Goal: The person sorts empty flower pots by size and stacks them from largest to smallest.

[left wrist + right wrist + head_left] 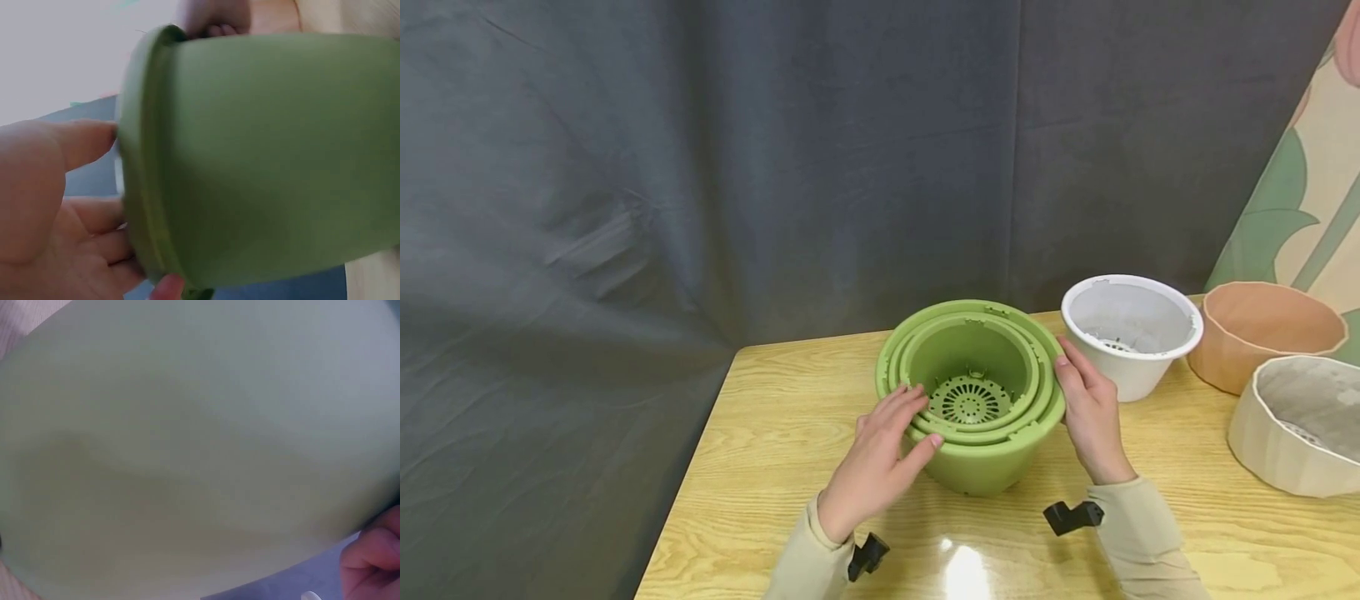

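Observation:
Green plastic flowerpots sit nested one inside another near the table's middle. The outer flowerpot (pixel 981 468) has a wide notched rim; the inner flowerpot (pixel 973 354) shows a slotted drainage bottom. My left hand (pixel 876 458) lies over the rims at the front left, fingers extended and thumb apart. With the right hand (pixel 1092 410) I grip the outer rim on the right side, thumb on top. The outer wall (pixel 281 162) fills much of the left wrist view, beside my left hand. In the right wrist view, the green wall (pixel 200 437) hides most of my right hand (pixel 375 559).
To the right stand a white flowerpot (pixel 1142 371), a terracotta-coloured pot (pixel 1217 350) and a cream faceted pot (pixel 1273 442). The wooden table (pixel 760 450) ends at the left, and a dark curtain (pixel 865 167) hangs behind it.

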Tool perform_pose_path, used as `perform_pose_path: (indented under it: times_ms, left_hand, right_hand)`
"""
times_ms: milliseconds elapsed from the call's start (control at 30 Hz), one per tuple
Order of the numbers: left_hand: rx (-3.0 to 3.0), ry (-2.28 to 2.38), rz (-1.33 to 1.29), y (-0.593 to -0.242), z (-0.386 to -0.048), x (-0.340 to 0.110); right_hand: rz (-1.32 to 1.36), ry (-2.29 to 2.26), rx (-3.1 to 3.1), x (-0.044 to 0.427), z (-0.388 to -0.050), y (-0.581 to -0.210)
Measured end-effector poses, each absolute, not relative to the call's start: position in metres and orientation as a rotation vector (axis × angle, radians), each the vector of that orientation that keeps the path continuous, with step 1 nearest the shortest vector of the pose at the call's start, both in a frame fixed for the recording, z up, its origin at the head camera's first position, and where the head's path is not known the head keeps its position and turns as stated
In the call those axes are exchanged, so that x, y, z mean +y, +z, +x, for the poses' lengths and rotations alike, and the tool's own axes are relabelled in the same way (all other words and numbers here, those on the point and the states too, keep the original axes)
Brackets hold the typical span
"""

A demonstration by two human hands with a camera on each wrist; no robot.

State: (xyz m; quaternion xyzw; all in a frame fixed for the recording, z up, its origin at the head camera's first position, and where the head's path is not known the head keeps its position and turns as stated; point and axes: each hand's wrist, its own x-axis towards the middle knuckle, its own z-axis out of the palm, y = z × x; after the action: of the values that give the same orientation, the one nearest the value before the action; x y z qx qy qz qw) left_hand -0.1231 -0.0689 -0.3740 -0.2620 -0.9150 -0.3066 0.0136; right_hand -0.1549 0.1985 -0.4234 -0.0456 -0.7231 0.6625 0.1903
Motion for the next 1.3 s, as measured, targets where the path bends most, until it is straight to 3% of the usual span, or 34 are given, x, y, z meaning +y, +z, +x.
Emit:
perform_pose_path:
  times_ms: [900, 1300]
  left_hand:
    - [-2.862, -0.962, -0.642, -0.381, -0.156, -0.064]
    - [-2.81, -0.946, -0.65, -0.382, -0.155, -0.065]
  right_hand:
    - [-0.162, 1.905, -2.017, 0.198, -0.155, -0.424]
    - [-0.144, 1.893, -2.031, 0.198, -0.154, -0.422]
